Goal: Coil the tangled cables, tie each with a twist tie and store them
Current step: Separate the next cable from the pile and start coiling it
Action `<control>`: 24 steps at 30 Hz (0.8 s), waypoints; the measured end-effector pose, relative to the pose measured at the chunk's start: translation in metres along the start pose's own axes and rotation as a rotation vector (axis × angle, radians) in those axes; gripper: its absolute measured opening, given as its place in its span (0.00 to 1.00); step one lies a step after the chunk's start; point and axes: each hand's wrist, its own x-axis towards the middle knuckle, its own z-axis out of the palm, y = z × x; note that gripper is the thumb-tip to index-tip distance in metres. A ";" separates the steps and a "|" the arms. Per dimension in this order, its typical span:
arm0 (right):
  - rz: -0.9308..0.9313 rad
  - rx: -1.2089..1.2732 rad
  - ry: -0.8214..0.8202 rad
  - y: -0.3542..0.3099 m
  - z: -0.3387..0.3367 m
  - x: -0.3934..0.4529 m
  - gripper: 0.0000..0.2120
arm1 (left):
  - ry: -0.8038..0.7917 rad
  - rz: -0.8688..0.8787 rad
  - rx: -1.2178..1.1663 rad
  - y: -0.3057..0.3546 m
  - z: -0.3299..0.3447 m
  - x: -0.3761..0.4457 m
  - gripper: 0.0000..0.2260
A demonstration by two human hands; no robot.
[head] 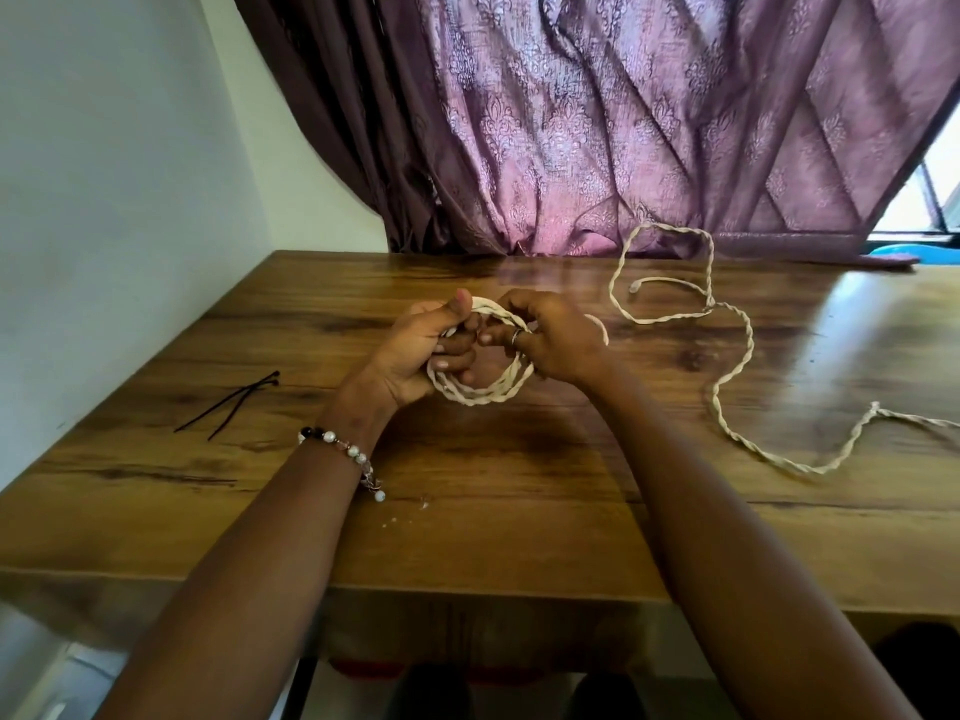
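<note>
A cream twisted cable lies on the wooden table [467, 511]. Part of it is wound into a small coil [480, 394] held just above the table's middle. My left hand [421, 356] grips the coil's left side, thumb on top. My right hand [553, 337] holds the coil's right side, with a ring on one finger. The loose rest of the cable [732, 366] snakes in loops over the table to the right and runs off the right edge. Two black ties [234, 405] lie crossed on the table at the left.
A purple patterned curtain [597, 122] hangs behind the table's far edge. A white wall [104, 200] borders the table on the left. Small white crumbs [410, 511] lie near the front edge. A beaded bracelet [345, 449] sits on my left wrist.
</note>
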 end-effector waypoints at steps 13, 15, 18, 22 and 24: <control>-0.069 -0.171 -0.054 0.013 -0.018 -0.010 0.15 | 0.224 0.193 -0.570 0.023 -0.039 -0.007 0.23; -0.071 -0.377 -0.107 0.016 -0.017 -0.011 0.20 | 0.253 0.253 -0.689 0.022 -0.043 -0.006 0.22; -0.174 -0.587 -0.132 0.010 -0.016 -0.012 0.24 | 0.372 0.292 -0.736 0.022 -0.044 -0.002 0.21; -0.517 -0.729 0.049 -0.014 -0.005 -0.010 0.18 | 0.569 0.239 -0.365 0.019 -0.027 0.000 0.20; -0.632 -0.664 0.052 -0.021 0.008 -0.009 0.14 | 0.566 0.174 -0.115 0.015 -0.016 0.003 0.24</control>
